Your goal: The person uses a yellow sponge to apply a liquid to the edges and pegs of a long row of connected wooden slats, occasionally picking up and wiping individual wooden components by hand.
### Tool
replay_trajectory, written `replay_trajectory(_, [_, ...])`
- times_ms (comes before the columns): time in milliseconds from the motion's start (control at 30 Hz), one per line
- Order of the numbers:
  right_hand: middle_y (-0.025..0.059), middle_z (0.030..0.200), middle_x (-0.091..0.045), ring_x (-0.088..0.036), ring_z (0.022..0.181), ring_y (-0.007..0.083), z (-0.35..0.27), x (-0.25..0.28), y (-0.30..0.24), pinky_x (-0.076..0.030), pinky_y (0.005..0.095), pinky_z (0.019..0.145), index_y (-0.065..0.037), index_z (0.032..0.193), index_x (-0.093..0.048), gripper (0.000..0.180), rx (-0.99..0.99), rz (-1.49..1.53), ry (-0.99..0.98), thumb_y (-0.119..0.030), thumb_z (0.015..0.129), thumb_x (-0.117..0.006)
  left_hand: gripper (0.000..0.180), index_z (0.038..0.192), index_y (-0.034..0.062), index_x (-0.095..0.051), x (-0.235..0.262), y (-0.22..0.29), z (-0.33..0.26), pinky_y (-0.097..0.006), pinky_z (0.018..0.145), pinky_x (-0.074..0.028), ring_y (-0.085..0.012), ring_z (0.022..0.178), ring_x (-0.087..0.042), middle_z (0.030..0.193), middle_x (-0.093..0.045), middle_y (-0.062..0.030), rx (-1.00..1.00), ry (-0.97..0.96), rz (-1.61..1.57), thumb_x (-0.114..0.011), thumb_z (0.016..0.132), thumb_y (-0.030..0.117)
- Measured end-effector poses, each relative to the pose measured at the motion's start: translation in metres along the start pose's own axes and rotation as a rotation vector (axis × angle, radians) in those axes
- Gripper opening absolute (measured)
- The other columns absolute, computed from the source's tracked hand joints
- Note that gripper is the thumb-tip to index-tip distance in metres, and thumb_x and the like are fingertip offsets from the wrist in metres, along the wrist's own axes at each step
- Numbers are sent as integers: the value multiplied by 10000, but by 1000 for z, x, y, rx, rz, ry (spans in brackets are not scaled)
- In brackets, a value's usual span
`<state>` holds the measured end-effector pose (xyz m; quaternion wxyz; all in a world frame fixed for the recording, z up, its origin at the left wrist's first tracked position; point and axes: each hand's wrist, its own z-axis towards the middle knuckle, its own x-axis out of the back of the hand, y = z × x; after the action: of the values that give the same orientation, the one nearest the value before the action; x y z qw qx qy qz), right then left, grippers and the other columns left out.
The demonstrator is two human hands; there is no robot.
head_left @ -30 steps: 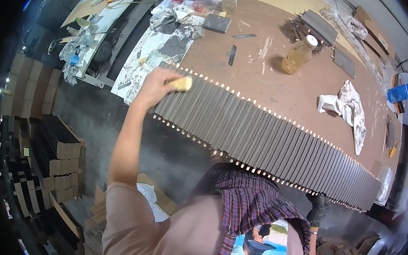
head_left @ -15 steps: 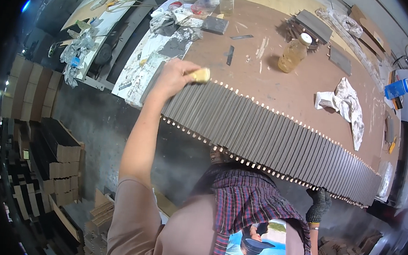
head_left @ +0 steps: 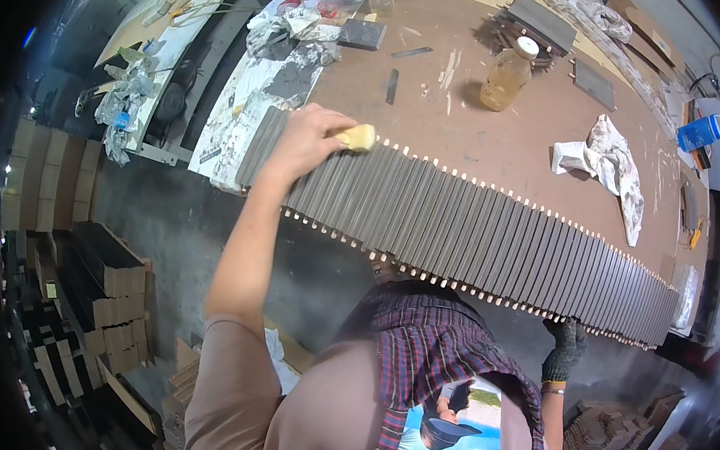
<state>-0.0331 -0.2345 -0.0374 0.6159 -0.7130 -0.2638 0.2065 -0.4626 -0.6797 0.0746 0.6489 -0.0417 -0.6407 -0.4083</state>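
Observation:
A long row of narrow dark grey slats (head_left: 429, 209), packed side by side, runs along the near edge of the table. Pale pegs stick out of their far and near ends. My bare left hand (head_left: 309, 142) grips a yellowish sponge (head_left: 357, 137) at the far ends of the slats, toward the row's left part. My right hand (head_left: 566, 351) wears a dark knitted glove and sits at the near underside of the row, to the right. The slats hide its fingertips, so its grip cannot be made out.
On the brown tabletop (head_left: 435, 129) stand a bottle of yellowish liquid (head_left: 508, 76), a stained white rag (head_left: 605, 168) and a stack of dark slats (head_left: 538, 23). Crumpled, smeared plastic (head_left: 286, 37) lies at the far left. Stacked boards (head_left: 106, 281) fill the floor at left.
The sponge in my left hand has shifted a little rightward and nearer along the slat ends. My right hand stays under the row. The whole view has moved slightly.

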Motion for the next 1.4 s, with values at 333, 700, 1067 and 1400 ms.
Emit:
replay_trajectory(333, [68,853,-628,-643,786,193,-7,-1,16,-621,422,783,6,882,-629,144,64,-19,128,-103,970,-664,300,1037,135,-820,44,37,-69,-405,897,-525,-281,927,-651,1002,-782,-66,125,-413,40,-804,741,89])
replay_trajectory(700, [50,876,-647,-646,806,162,-3,11,28,-620,377,740,6,913,-684,109,109,-28,79,-90,963,-680,276,1050,128,-801,22,53,-72,-384,1005,-419,-260,978,-610,1031,-764,-22,69,-414,39,-778,777,97])
replay_trajectory(1067, [55,923,-660,-649,833,163,1,15,33,-605,361,782,13,984,-685,93,9,35,173,-77,960,-695,298,1135,114,-781,-20,59,-27,-402,940,-458,-290,1032,-614,1064,-757,-65,5,-103,-23,-738,844,161])
replay_trajectory(1400, [61,943,-674,-662,820,166,-3,7,28,-583,349,798,14,1001,-676,116,19,15,182,-97,973,-697,346,1136,104,-768,-14,52,-40,-402,959,-431,-278,1019,-624,1051,-739,-71,-14,-76,-57,-774,809,219])
